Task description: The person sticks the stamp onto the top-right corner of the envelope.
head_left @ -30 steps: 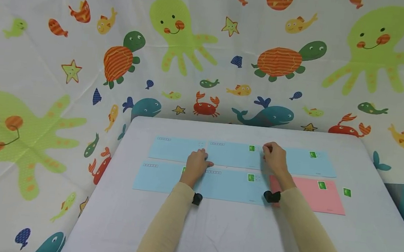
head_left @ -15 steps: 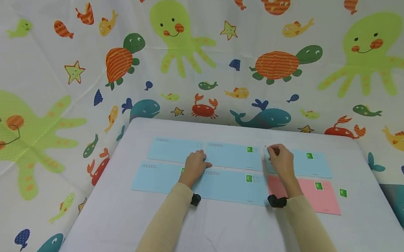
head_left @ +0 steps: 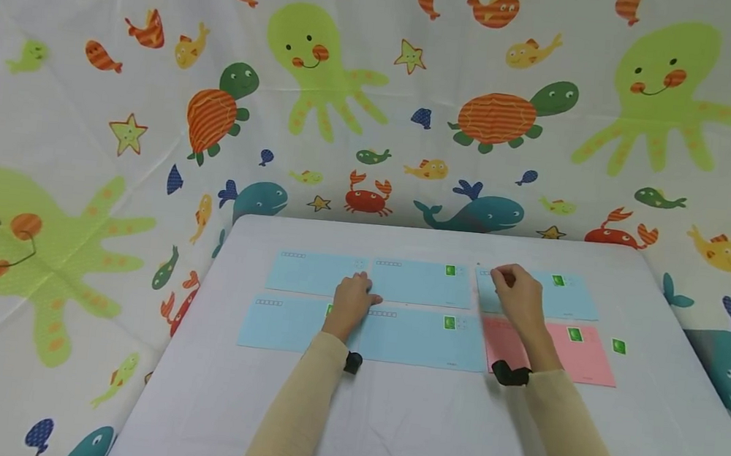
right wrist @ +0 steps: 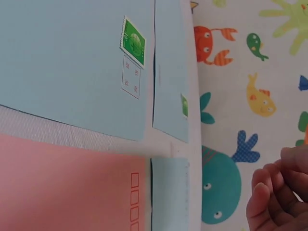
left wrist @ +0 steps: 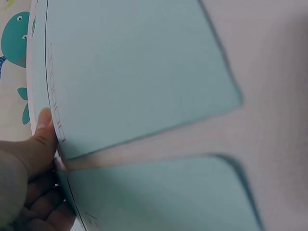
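My left hand (head_left: 351, 301) rests where the upper-left blue envelope (head_left: 308, 274) meets the lower-left (head_left: 283, 326) and lower-middle blue envelopes (head_left: 420, 347). In the left wrist view its thumb (left wrist: 44, 127) reaches the lower-middle envelope's edge, by the printed boxes, with the fingers bent below. My right hand (head_left: 521, 294) is over the left part of the upper-right blue envelope (head_left: 569, 304), fingers loosely curled toward the thumb. The right wrist view shows those fingers (right wrist: 262, 197) with nothing visible in them. A pink envelope (head_left: 590, 363) lies below, bearing a green stamp (head_left: 575, 335).
A loose green stamp (head_left: 619, 346) lies on the white table (head_left: 412, 431), right of the pink envelope. The upper-middle blue envelope (head_left: 419, 288) carries a green stamp (head_left: 450, 271). Behind the table hangs a sea-animal cloth (head_left: 347, 145).
My right hand has moved right, from the gap beside the upper-middle envelope to over the upper-right one. The left hand keeps its place; the head view has shifted slightly.
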Demonstrator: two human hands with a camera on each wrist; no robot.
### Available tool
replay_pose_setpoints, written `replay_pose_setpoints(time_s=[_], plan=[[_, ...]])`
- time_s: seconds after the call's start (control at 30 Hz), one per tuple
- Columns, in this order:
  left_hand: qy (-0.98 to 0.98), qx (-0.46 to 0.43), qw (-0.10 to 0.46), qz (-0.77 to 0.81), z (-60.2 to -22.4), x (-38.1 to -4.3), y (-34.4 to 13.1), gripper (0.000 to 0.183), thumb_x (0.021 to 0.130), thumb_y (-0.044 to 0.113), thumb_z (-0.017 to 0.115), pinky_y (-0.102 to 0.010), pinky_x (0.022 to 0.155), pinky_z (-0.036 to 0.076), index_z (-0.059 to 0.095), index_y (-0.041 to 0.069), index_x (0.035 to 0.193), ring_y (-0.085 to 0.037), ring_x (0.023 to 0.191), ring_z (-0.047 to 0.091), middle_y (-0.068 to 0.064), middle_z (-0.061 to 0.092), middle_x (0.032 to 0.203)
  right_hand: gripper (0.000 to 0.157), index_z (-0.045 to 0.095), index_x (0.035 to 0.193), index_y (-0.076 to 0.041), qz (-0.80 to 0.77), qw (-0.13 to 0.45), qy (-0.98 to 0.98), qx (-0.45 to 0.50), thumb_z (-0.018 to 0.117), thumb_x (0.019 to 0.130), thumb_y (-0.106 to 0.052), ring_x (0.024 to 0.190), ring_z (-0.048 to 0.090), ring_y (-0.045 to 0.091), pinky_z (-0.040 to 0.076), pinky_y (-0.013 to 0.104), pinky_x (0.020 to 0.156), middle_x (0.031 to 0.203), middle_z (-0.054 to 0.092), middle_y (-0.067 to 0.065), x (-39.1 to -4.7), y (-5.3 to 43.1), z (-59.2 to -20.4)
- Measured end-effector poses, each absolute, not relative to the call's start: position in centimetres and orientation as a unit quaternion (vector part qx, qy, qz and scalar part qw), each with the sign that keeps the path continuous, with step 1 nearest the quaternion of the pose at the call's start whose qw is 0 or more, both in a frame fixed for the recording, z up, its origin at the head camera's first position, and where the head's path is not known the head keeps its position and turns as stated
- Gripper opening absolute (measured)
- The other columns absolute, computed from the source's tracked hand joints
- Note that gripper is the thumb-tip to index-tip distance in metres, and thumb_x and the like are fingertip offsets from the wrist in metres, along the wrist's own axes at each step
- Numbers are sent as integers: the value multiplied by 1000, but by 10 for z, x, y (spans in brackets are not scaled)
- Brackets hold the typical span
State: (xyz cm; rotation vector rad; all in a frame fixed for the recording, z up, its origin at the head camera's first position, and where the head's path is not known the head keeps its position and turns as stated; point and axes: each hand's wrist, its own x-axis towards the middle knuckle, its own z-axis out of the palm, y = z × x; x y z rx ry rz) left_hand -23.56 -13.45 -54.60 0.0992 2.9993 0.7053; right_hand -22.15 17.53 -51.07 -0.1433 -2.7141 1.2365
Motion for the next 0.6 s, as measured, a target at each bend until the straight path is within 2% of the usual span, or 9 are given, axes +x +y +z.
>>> replay_pose_setpoints(time_s=[0.23,0.37,0.47,0.6], plan=[[978,40,26,202,-549,-238,-133,40,91,29,73,-47,98,53,71,0,119,-39,116,63,-19,62,138,39,63,121,-4,407,90,-908,-49,51,105,-37,88,61,25,48,21,73,106,67,16,-209,189,-505],[980,46,34,189,-548,-239,-133,41,90,29,73,-46,100,52,71,-2,118,-38,121,61,-17,59,143,38,64,117,-1,389,119,-912,-46,52,105,-34,81,63,22,48,21,66,99,68,17,-202,201,-501],[982,49,40,180,-546,-239,-133,42,90,29,74,-45,104,51,71,-2,119,-37,127,59,-16,57,145,37,65,116,0,381,138,-913,-47,53,104,-33,76,61,14,47,21,62,95,69,18,-196,211,-497],[983,50,49,170,-545,-240,-131,43,91,29,73,-45,107,48,70,-2,121,-35,132,56,-16,56,146,37,66,116,0,377,155,-911,-62,53,104,-34,70,55,-4,46,18,60,94,68,16,-188,226,-491]])
